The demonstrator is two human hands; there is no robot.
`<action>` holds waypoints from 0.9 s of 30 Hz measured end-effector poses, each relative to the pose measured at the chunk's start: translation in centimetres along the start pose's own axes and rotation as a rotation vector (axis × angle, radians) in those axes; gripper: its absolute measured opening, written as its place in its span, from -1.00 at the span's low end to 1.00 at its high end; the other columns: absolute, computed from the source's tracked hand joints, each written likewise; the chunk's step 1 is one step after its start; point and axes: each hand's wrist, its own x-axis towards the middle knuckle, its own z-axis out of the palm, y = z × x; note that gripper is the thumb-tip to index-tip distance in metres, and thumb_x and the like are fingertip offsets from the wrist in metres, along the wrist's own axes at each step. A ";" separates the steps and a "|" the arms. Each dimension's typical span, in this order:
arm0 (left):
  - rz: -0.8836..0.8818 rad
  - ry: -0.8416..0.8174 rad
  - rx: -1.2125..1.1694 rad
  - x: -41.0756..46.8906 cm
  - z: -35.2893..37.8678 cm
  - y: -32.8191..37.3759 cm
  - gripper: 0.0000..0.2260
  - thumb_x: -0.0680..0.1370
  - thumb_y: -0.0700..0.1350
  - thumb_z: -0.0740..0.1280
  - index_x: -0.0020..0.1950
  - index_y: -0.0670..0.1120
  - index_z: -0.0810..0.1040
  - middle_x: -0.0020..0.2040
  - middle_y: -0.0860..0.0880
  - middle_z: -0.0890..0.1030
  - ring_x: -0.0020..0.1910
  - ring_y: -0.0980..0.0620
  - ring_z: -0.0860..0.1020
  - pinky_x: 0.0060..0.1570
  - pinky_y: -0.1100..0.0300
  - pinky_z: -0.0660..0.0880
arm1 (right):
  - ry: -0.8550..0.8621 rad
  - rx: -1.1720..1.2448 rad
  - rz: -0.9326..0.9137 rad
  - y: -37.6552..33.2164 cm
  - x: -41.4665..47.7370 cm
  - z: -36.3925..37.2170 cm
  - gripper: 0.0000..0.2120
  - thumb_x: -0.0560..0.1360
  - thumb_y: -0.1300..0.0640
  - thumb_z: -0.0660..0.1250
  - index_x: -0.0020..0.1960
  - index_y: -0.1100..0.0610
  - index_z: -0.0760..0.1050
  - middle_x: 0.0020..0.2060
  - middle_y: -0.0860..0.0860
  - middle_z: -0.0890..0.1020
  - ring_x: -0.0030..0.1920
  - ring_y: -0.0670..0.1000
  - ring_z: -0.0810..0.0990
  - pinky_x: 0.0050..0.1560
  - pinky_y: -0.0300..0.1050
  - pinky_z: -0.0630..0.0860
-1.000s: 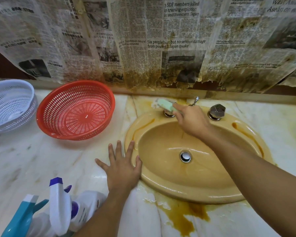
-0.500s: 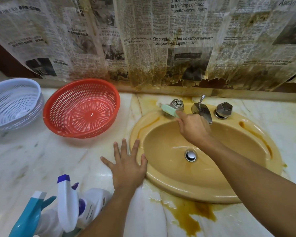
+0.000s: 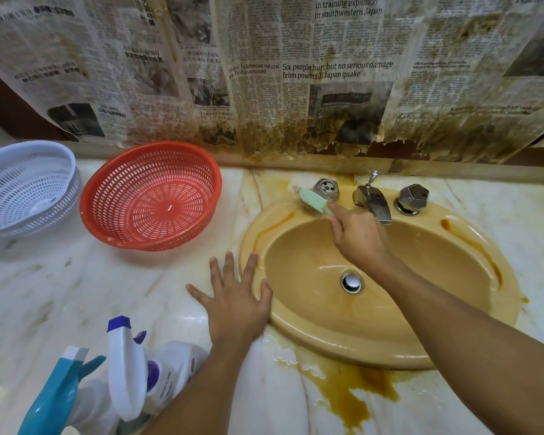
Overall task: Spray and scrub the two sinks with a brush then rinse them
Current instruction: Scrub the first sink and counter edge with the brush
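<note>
While the right hand (image 3: pixel 358 237) grips the green brush (image 3: pixel 314 204) on the yellow sink (image 3: pixel 374 353) rim at centre frame, the left hand (image 3: pixel 236 302) lies flat beside it, fingers spread. Newspaper (image 3: pixel 336 98) above reads "Six people hurt but no serious damage".

We see a mustard sink (image 3: pixel 390 334), pale green brush (image 3: pixel 314 204), red basket (image 3: pixel 151 196), white basket (image 3: pixel 25 186), and brown-stained, veined white marble (image 3: pixel 107 284).

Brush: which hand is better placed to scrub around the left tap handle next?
Right. The right hand grips the brush beside that tap handle; the left hand lies flat on the countertop at the sink rim.
</note>
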 end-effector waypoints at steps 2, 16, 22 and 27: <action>-0.002 0.004 0.001 0.0 0.1 0.1 -0.43 0.60 0.30 -0.04 0.63 0.33 0.00 0.68 -0.01 0.06 0.66 -0.11 -0.14 0.41 -0.56 -0.16 | 0.177 0.252 0.161 -0.6 -1.2 0.1 -0.64 0.68 0.04 0.22 0.46 0.00 0.49 -0.22 0.02 0.64 -0.27 0.07 0.52 -0.28 -0.07 0.46; 0.000 -0.011 0.042 0.1 0.2 0.2 -0.40 0.57 0.31 -0.13 0.64 0.32 -0.05 0.69 -0.02 0.03 0.66 -0.13 -0.15 0.40 -0.57 -0.14 | 0.317 1.768 1.397 -7.7 0.4 1.0 -0.78 0.68 0.22 0.16 0.02 0.05 0.56 -0.43 -0.05 0.20 -0.55 -0.11 0.09 -0.59 -0.25 0.05; 0.000 -0.020 0.032 0.0 0.1 0.2 -0.40 0.57 0.32 -0.13 0.64 0.33 -0.06 0.69 -0.01 0.02 0.66 -0.12 -0.17 0.40 -0.56 -0.15 | 0.369 1.829 1.484 -6.7 2.6 0.5 -0.77 0.68 0.25 0.15 -0.07 0.09 0.51 -0.38 -0.04 0.24 -0.47 -0.09 0.11 -0.57 -0.23 0.07; 0.004 -0.020 0.033 0.0 0.1 0.2 -0.41 0.58 0.32 -0.13 0.64 0.33 -0.05 0.69 -0.02 0.02 0.66 -0.12 -0.16 0.40 -0.56 -0.16 | 0.323 1.802 1.452 -8.4 0.5 1.5 -0.79 0.69 0.17 0.20 -0.04 -0.01 0.55 -0.40 -0.04 0.24 -0.54 -0.10 0.12 -0.60 -0.26 0.07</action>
